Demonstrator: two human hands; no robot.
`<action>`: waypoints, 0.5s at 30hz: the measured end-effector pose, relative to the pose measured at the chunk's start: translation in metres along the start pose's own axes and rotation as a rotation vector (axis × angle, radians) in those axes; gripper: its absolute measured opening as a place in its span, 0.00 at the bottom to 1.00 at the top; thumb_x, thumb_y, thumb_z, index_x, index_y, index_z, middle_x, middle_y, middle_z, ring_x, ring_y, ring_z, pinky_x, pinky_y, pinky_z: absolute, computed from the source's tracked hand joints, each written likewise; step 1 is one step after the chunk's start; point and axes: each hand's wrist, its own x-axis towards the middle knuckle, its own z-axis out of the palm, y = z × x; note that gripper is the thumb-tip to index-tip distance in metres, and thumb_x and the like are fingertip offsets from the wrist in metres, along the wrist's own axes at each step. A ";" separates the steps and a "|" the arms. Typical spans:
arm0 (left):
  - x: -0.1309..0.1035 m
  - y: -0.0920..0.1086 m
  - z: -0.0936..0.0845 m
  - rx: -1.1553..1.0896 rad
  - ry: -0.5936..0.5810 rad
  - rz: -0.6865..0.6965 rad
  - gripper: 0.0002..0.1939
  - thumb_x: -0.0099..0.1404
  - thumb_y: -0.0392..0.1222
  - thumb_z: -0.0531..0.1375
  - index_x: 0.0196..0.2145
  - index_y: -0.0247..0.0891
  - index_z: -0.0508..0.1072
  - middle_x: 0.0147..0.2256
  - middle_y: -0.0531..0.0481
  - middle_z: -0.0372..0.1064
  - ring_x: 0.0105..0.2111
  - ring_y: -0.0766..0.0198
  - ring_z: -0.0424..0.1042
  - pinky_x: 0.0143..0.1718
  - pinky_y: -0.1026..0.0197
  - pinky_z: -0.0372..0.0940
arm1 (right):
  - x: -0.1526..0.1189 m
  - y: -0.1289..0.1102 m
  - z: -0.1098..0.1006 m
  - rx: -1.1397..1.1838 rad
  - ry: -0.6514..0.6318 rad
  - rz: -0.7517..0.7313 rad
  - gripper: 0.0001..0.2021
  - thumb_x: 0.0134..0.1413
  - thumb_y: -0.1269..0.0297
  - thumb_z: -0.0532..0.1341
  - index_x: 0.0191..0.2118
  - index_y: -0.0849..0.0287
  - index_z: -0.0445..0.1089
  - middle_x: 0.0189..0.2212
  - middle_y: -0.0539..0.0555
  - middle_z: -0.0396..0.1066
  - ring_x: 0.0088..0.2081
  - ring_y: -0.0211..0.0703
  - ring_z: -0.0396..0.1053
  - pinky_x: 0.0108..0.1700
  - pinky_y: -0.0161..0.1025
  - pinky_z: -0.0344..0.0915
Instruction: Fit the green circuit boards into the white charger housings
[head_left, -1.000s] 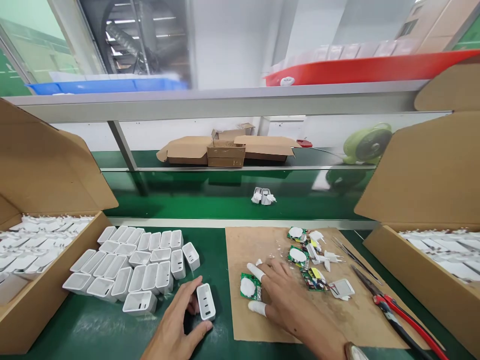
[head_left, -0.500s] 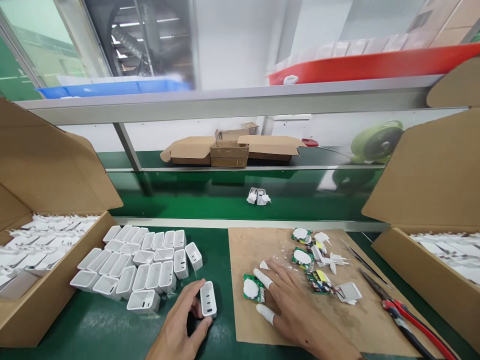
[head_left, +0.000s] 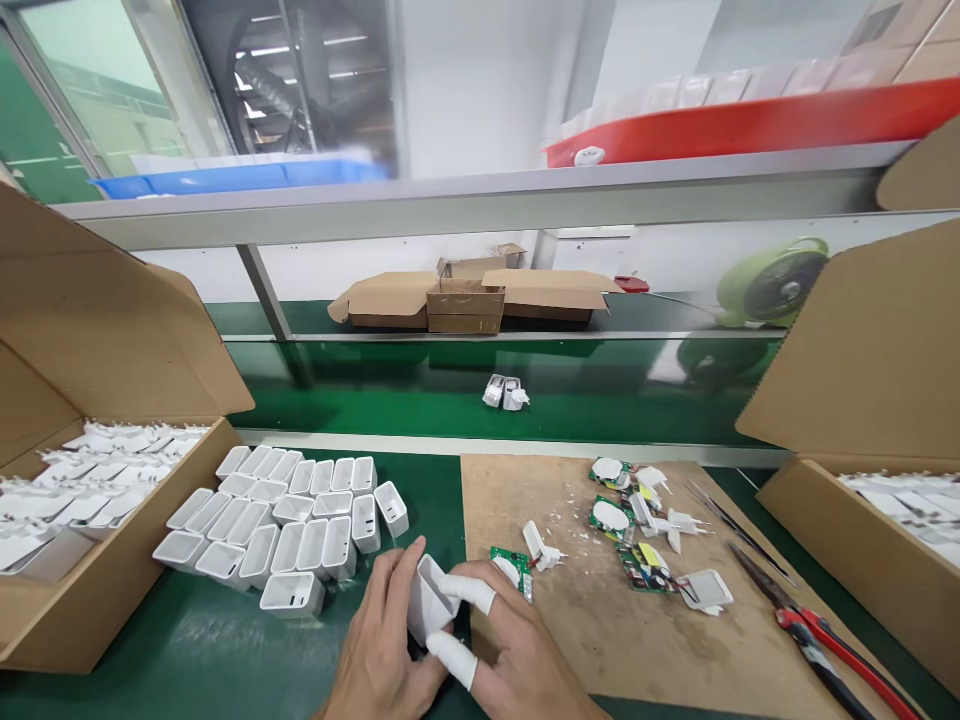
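Observation:
My left hand (head_left: 381, 635) grips a white plastic case (head_left: 429, 600) from its left side, just above the green table. My right hand (head_left: 517, 645), with white finger cots on thumb and forefinger, holds the same case from the right; the case is tilted. Partly behind my right hand lies a green circuit board (head_left: 519, 570), and a white plug piece (head_left: 541, 547) with prongs is beside it on the brown board (head_left: 570, 640). Several white open-topped cases (head_left: 291, 594) stand in rows left of my hands.
More circuit boards (head_left: 611, 517) with white plug parts lie on the brown board's right half. Tweezers (head_left: 739, 530) and red-handled pliers (head_left: 814, 635) rest at its right edge. Open cartons of white parts flank the workspace, left (head_left: 142, 570) and right (head_left: 855, 560). A metal shelf (head_left: 465, 205) crosses above.
My right hand has moved left from the brown board onto the case, uncovering the plug piece. My left hand has lifted and tilted the case, which was standing on the table.

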 end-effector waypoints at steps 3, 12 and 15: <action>-0.001 0.001 0.008 0.067 0.076 0.031 0.35 0.72 0.38 0.59 0.73 0.40 0.56 0.61 0.33 0.65 0.60 0.45 0.73 0.56 0.47 0.75 | 0.000 0.004 0.009 0.052 0.048 0.145 0.15 0.55 0.70 0.69 0.48 0.52 0.71 0.48 0.52 0.75 0.46 0.46 0.73 0.48 0.41 0.73; 0.000 -0.008 0.006 0.272 0.137 0.232 0.30 0.73 0.35 0.59 0.70 0.37 0.61 0.57 0.34 0.67 0.56 0.48 0.74 0.55 0.51 0.75 | 0.000 -0.001 0.031 0.242 0.122 0.378 0.05 0.59 0.62 0.64 0.39 0.53 0.68 0.44 0.54 0.74 0.39 0.44 0.75 0.43 0.42 0.75; -0.002 -0.009 0.007 0.270 0.130 0.227 0.31 0.72 0.36 0.60 0.70 0.37 0.62 0.57 0.34 0.68 0.56 0.47 0.74 0.56 0.50 0.75 | 0.000 0.003 0.035 0.391 0.162 0.382 0.06 0.62 0.59 0.64 0.41 0.54 0.70 0.44 0.55 0.74 0.39 0.44 0.77 0.44 0.42 0.77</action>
